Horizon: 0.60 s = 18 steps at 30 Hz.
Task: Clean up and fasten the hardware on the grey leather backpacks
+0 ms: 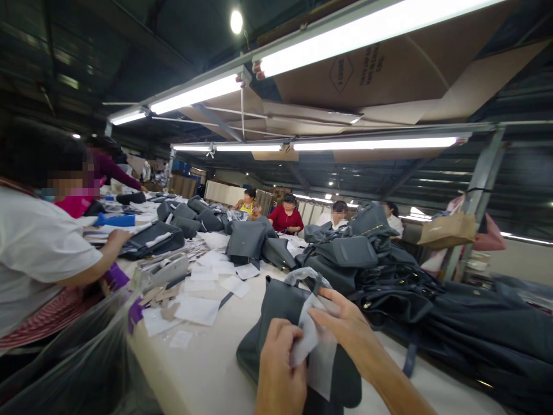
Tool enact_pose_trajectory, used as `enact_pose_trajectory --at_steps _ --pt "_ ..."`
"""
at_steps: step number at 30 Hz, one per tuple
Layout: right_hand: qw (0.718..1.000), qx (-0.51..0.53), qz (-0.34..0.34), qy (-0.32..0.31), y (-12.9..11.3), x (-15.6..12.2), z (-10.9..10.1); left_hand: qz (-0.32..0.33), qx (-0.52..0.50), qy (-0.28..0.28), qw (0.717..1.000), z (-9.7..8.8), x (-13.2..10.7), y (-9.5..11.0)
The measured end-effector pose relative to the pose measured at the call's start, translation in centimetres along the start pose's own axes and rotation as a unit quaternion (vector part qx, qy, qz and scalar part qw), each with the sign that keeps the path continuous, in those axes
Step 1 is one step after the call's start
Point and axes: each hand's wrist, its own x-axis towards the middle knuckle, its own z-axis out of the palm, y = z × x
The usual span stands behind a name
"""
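Note:
A grey handbag (276,314) lies on the pale table (207,369) right in front of me. Over it my left hand (279,372) is closed, pinching the lower edge of a thin white paper sheet (315,346). My right hand (345,325) grips the same sheet from the right, thumb and fingers pressed on its upper part. The sheet hangs crumpled between both hands above the bag. A clear plastic scrap (309,276) sits at the bag's top.
A heap of grey bags (389,276) fills the right side of the table. White paper slips (203,288) lie scattered mid-table. A person in a white shirt (38,253) works at the left; other people sit at the far end. A clear plastic bag (78,357) hangs at lower left.

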Motion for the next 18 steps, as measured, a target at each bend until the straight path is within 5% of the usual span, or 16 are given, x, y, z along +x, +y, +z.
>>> enact_pose_trajectory --at_steps 3,8,13,18 --pt "0.999 -0.010 -0.030 0.002 -0.1 0.3 -0.5 0.031 -0.008 -0.112 0.993 -1.5 -0.9 1.2" --pt "0.998 -0.027 -0.037 -0.048 -0.5 0.6 -1.3 -0.112 -0.100 -0.070 0.986 -3.3 2.6 2.5" --pt "0.998 -0.013 -0.029 -0.059 -0.3 0.5 -1.3 -0.199 -0.149 -0.236 0.939 -1.6 7.3 3.1" --pt "0.993 0.109 -0.010 -0.051 -0.3 -0.5 -1.5 -0.209 -0.170 -0.216 0.939 0.4 8.2 2.9"
